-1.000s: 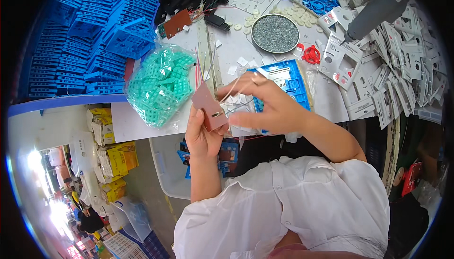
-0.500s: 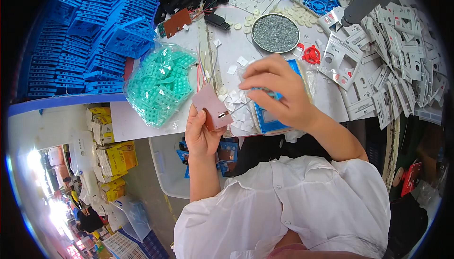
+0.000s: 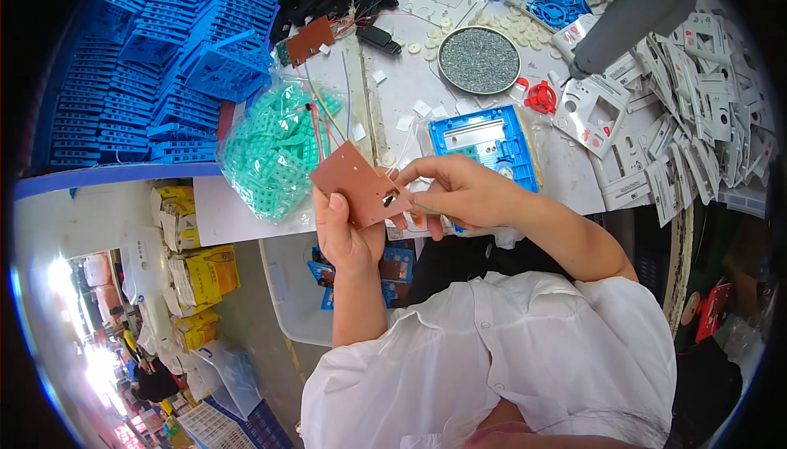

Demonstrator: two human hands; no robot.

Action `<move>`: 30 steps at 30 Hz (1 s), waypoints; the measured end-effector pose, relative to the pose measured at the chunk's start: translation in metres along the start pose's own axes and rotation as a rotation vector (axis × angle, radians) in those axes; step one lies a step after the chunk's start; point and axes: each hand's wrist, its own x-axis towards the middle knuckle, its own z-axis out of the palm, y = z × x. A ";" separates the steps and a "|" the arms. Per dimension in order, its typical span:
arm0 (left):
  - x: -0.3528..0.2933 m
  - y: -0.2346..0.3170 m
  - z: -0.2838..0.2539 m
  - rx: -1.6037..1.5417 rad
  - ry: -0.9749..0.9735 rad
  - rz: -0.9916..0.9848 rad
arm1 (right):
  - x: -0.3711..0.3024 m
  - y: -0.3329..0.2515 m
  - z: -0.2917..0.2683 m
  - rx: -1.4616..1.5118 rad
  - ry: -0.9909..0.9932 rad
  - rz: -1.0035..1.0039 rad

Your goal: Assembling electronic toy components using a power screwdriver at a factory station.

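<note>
A reddish-brown circuit board (image 3: pixel 348 180) is in my left hand (image 3: pixel 348 236), thumb on its face and fingers behind. Red, yellow and other thin wires run up from its far edge, and a slot with a small metal part shows near its right corner. My right hand (image 3: pixel 471 192) is closed at that right edge, fingers curled by a thin green wire; what they pinch is hidden. Behind this hand, a blue plastic housing (image 3: pixel 525 150) with inner fittings lies on the table. A clear bag of green keypad pieces (image 3: pixel 275 150) sits left of the board.
Blue plastic frames (image 3: pixel 164 64) are stacked at the far left. A round dish of small metal screws (image 3: pixel 479 59) stands near red rings (image 3: pixel 540 97). A grey power screwdriver (image 3: pixel 631 19) hangs at upper right, beside piled white panels (image 3: pixel 689 97). Below the table edge is a bin (image 3: pixel 287 301).
My right hand has come down and left from above the blue housing to the board's right edge, uncovering the housing. The board has tilted, showing more of its brown face.
</note>
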 end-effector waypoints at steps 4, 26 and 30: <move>0.000 0.003 0.000 0.193 0.111 0.147 | -0.017 -0.001 0.002 0.419 -0.122 -0.003; -0.003 0.001 0.021 0.149 -0.069 0.070 | -0.052 0.010 0.001 0.240 0.005 -0.042; -0.007 0.018 0.018 0.072 -0.117 -0.192 | -0.104 -0.003 -0.026 -0.074 0.149 -0.035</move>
